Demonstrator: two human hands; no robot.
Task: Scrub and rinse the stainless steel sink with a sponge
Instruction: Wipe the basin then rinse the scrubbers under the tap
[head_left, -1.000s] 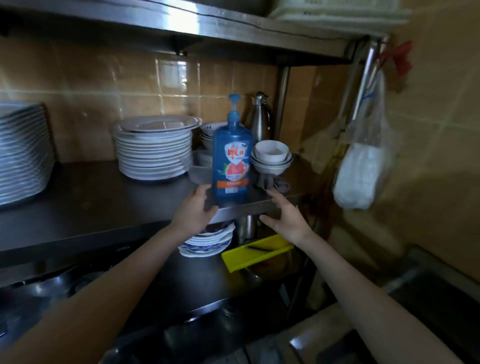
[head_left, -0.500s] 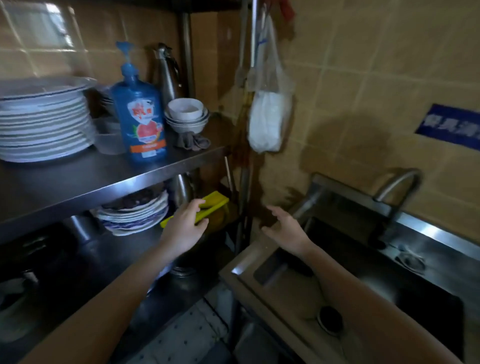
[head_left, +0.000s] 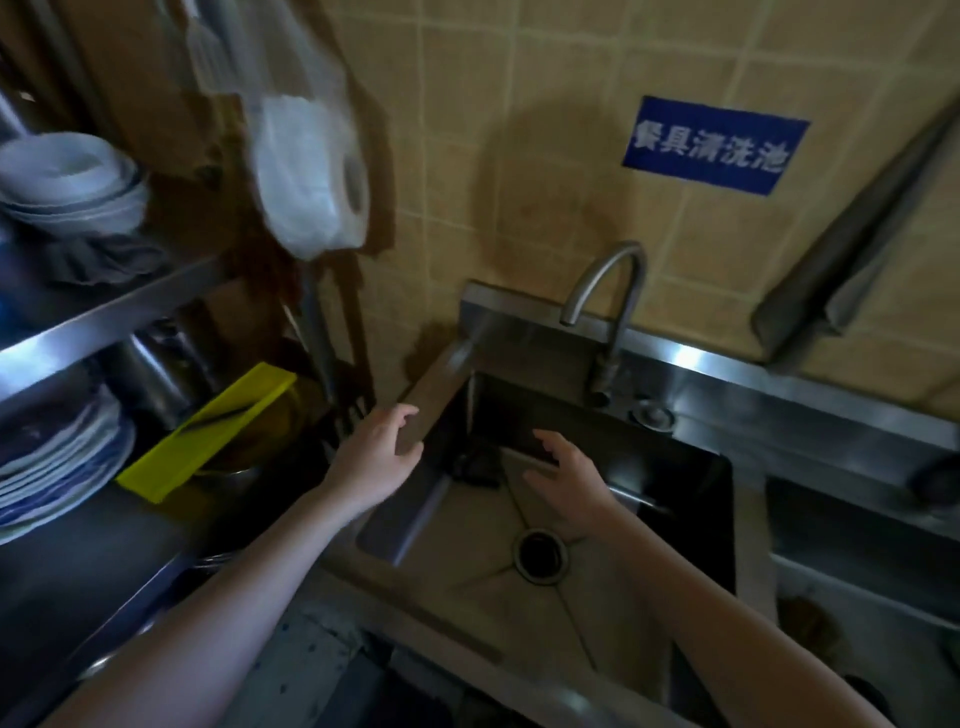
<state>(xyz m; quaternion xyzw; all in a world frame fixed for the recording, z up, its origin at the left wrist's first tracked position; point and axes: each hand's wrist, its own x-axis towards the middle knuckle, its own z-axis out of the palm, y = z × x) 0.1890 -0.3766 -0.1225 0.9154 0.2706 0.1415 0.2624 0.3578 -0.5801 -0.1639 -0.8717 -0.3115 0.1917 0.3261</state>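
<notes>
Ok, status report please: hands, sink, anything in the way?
Left hand open, at sink rim. Right hand open, over sink. Dark object in far corner, unclear.

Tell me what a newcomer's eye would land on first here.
The blue sign with white characters on the tiled wall, upper right, stands out most. Below it a curved faucet arches over the steel sink, where the left hand and right hand hover empty. A bright yellow tray sits low at left.

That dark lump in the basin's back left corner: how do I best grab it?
Come from above with the right hand, which hovers over the basin, and pinch the dark lump on its right and near sides. The sink walls close in its left and back. Blur hides its exact shape.
</notes>
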